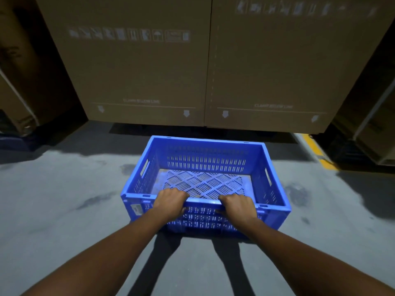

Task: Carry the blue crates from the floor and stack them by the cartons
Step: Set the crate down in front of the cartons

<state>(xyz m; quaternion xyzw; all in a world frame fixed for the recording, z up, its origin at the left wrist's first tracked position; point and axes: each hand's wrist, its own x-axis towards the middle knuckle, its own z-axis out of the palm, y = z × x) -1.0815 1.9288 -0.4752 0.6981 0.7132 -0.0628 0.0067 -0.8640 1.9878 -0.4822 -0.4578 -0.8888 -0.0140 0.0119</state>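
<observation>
An empty blue slotted crate [205,159] is in the middle of the view, in front of two tall brown cartons [149,71]. My left hand [171,202] and my right hand [238,206] both grip the crate's near long rim, fingers curled over the edge, about a hand's width apart. I cannot tell whether the crate rests on the grey floor or hangs just above it. The crate's far wall lies a short way from the cartons' base. No other blue crate shows.
More cartons stand at the left [19,86] and at the right [372,124]. A yellow floor line [316,152] runs by the right cartons. Grey concrete floor [64,199] spreads on both sides of the crate.
</observation>
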